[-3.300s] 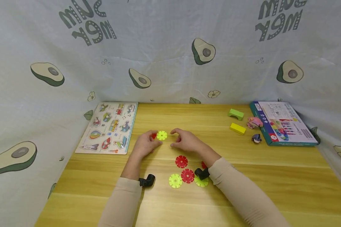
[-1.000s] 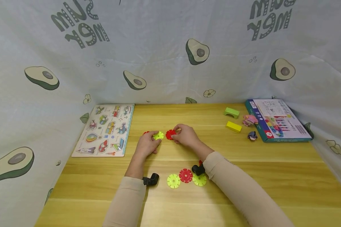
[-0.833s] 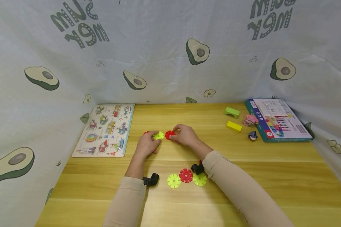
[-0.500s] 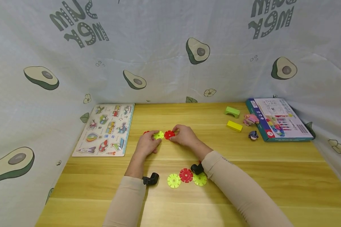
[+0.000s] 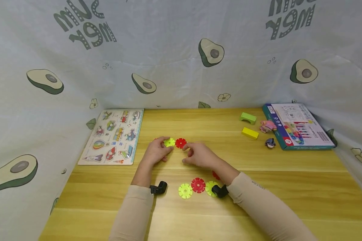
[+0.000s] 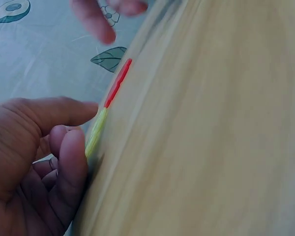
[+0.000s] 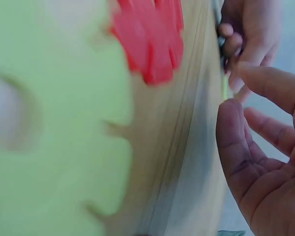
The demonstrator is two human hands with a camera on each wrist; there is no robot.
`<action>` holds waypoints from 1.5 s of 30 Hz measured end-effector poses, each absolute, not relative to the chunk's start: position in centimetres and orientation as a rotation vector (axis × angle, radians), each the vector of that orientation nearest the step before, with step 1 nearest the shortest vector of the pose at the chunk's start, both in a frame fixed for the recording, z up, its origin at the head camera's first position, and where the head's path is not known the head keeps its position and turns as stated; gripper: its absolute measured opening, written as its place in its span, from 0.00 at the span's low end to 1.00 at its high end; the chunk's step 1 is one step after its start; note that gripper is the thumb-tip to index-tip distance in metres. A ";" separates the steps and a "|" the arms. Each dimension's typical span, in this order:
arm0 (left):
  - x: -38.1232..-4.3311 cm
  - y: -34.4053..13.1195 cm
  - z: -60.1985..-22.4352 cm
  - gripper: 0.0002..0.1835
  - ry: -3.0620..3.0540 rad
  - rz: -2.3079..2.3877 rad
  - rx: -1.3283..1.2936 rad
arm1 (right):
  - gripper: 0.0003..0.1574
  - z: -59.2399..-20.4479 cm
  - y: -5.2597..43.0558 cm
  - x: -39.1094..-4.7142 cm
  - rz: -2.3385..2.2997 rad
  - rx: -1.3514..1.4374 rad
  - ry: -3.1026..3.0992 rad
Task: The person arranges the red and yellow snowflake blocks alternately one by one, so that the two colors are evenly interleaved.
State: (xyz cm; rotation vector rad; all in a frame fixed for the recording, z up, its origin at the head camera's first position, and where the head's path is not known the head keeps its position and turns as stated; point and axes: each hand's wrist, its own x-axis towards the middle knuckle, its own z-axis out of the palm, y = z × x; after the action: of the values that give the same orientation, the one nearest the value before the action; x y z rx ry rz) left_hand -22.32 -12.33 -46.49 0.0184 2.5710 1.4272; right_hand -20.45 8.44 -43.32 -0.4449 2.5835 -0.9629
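Observation:
In the head view my left hand (image 5: 157, 152) holds a yellow notched snowflake disc (image 5: 169, 142) between index finger and thumb. The left wrist view shows that yellow disc (image 6: 96, 132) edge-on between the fingertips. Beside it on the right, a red snowflake disc (image 5: 181, 143) lies in line with it, rims meeting. A sliver of another red disc shows behind my left hand. My right hand (image 5: 199, 154) is just right of the red disc, thumb and index finger apart, nothing between them, as the right wrist view also shows at the right hand (image 7: 270, 157).
Nearer me lie a yellow disc (image 5: 185, 191), a red disc (image 5: 198, 185), another yellow disc (image 5: 210, 188) and a partly covered red disc (image 5: 215, 175). A picture puzzle board (image 5: 111, 137) is at left. Green block (image 5: 248, 118), yellow block (image 5: 250, 133), small figures (image 5: 267, 126) and box (image 5: 298, 126) stand right.
My right hand brought a red disc up to the yellow one, let go of it, and drew back to the right. My left hand has stayed at the yellow disc.

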 end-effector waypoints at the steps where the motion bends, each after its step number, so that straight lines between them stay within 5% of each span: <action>1: -22.3 -12.5 -46.4 0.26 2.574 1.431 0.023 | 0.26 -43.2 8.6 -19.9 -0.961 -0.470 2.566; 18: -22.2 -12.1 -45.8 0.25 2.643 1.400 0.097 | 0.30 -43.0 9.9 -12.8 -0.678 -0.897 2.505; 35: -22.2 -8.1 -46.0 0.27 2.578 1.228 0.138 | 0.27 -43.6 9.1 -11.9 -0.626 -0.928 2.557; 45: -22.3 -8.1 -46.5 0.25 2.555 1.286 0.117 | 0.13 -43.6 9.6 -11.7 -0.864 -0.914 2.527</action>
State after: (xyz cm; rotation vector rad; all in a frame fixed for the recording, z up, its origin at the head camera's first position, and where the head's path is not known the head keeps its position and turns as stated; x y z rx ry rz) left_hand -22.28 -8.06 -46.51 0.1171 2.5548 1.2864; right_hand -11.74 9.55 -43.55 -0.9142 2.5266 -0.8640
